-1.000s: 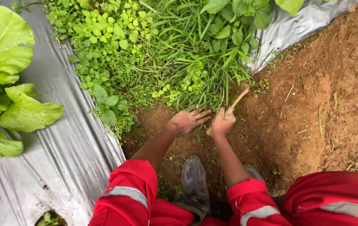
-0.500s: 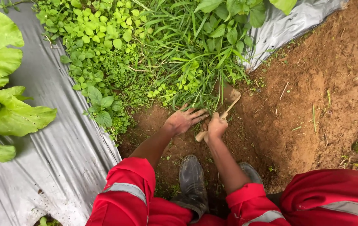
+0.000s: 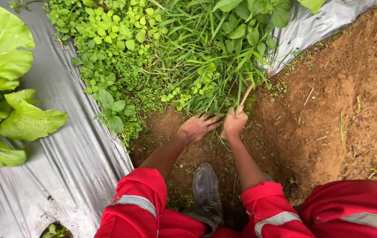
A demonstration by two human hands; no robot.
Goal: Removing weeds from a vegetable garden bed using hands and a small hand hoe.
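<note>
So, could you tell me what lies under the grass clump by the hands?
Brown soil shows at the edge of the grass clump; the right hand grips a wooden handle whose tip the blades hide.

At frame centre the right hand (image 3: 234,124) is closed around a wooden tool handle (image 3: 244,98) that runs up into the clump of grass and weeds (image 3: 197,57). The left hand (image 3: 196,128), fingers spread, rests at the clump's base on bare brown soil (image 3: 342,101). Grey plastic sheeting (image 3: 65,150) covers the left, with broad green leaves (image 3: 3,88) at the left edge
</note>
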